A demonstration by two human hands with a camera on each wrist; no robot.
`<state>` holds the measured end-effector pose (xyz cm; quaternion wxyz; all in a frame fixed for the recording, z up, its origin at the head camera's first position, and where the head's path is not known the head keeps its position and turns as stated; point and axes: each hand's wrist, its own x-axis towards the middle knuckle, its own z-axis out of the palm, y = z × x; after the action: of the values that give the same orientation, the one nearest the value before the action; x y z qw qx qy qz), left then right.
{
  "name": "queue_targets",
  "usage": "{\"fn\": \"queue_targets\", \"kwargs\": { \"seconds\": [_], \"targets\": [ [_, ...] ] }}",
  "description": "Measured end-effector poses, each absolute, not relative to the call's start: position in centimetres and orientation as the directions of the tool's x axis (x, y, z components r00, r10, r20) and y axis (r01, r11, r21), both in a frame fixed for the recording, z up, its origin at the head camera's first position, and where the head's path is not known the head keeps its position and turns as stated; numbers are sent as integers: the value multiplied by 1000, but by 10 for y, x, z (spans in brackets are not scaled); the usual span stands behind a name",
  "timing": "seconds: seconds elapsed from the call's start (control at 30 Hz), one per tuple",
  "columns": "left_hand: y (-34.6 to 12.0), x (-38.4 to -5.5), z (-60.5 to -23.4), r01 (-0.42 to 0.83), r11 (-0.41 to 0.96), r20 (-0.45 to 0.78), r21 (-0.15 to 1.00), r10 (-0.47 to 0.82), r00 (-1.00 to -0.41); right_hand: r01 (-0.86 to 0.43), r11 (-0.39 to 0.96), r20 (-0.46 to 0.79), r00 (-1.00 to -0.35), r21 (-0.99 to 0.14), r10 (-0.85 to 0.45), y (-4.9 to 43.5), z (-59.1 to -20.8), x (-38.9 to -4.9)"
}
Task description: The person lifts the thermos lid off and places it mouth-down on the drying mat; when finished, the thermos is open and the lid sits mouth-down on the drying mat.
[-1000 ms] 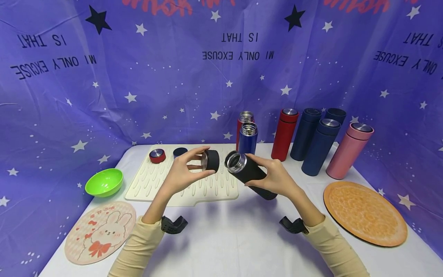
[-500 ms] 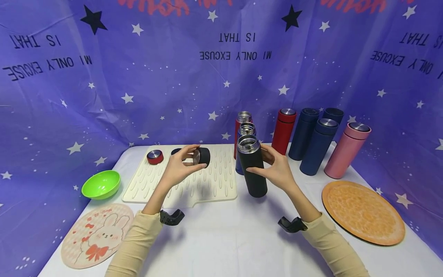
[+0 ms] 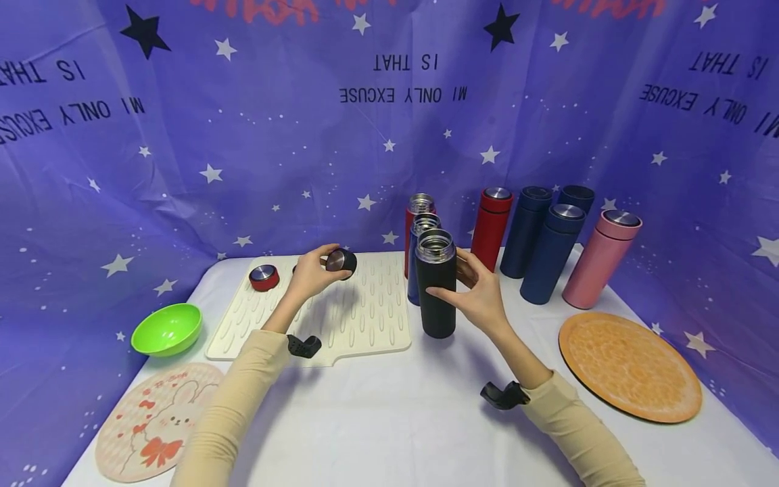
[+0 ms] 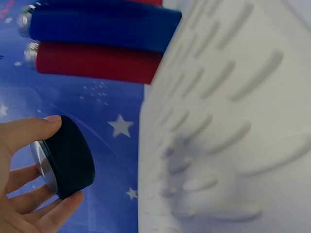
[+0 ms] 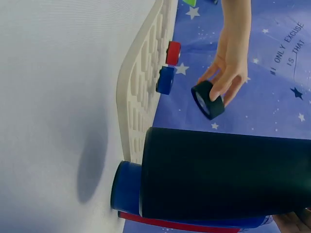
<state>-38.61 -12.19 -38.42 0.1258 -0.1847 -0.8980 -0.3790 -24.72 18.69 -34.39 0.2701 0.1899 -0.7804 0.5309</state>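
Observation:
My left hand (image 3: 309,276) pinches a black bottle lid (image 3: 343,262) by its rim, above the white ridged mat (image 3: 380,325). In the left wrist view, thumb and fingers span this lid. My right hand (image 3: 482,296) grips an uncapped black thermos bottle (image 3: 437,301), held upright with its steel mouth facing up. In the right wrist view the bottle's base hangs apart from the tabletop, its shadow falling to one side. Just behind it stand an uncapped blue bottle (image 4: 102,26) and an uncapped red bottle (image 4: 97,60).
On the mat sit a red lid (image 3: 264,278) and a blue lid (image 5: 165,80). Capped bottles stand at the right: red (image 3: 490,226), several dark blue ones (image 3: 550,260) and pink (image 3: 599,264). A green bowl (image 3: 167,331), bunny placemat (image 3: 152,426) and orange round mat (image 3: 629,365) lie around.
The black bottle, first tilted with its mouth toward the lid, has turned upright and moved beside the open bottles. My left hand has carried the lid away left and back over the mat.

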Motion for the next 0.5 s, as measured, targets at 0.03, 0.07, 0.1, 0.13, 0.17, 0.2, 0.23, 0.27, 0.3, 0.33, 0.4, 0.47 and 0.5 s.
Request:
{"fn": "queue_targets", "kwargs": {
  "seconds": [0.03,0.07,0.1,0.13,0.17,0.2,0.23,0.27,0.3,0.33,0.4,0.47,0.5],
  "targets": [
    [-121,-391,-385,431,649,373,627,236,-897,-581,360,621,-784,-729,-7,187,-344,-248],
    [-120,-395,-386,431,655,376,620,233,-897,-580,357,619,-785,-733,-4,186,-345,-248],
    [-119,-398,-388,430,662,377,614,233,-897,-575,355,615,-788,-737,0,186,-346,-248],
    [-119,-402,-390,428,668,375,609,233,-897,-572,354,612,-791,-740,1,185,-346,-248],
    [-119,-406,-391,425,676,371,603,234,-899,-571,354,610,-792,-741,1,185,-347,-249],
    [-118,-410,-394,420,683,365,597,236,-901,-568,352,608,-794,-744,2,185,-348,-249],
    [-118,-413,-396,414,692,356,591,237,-904,-568,351,607,-795,-745,3,184,-349,-249],
    [-118,-416,-398,406,698,345,590,237,-908,-569,348,608,-794,-746,5,184,-349,-249],
    [-118,-419,-399,399,703,334,589,238,-912,-570,344,609,-793,-746,7,184,-350,-249],
    [-118,-422,-401,395,707,326,586,240,-914,-572,341,611,-792,-746,9,183,-350,-249],
    [-117,-427,-403,384,716,311,583,240,-919,-573,331,612,-791,-750,16,183,-350,-250],
    [-115,-431,-405,376,724,296,578,242,-924,-574,323,612,-791,-752,19,183,-350,-251],
    [-114,-433,-405,371,730,289,574,243,-926,-574,319,611,-792,-754,21,183,-350,-251]
  ]
}}
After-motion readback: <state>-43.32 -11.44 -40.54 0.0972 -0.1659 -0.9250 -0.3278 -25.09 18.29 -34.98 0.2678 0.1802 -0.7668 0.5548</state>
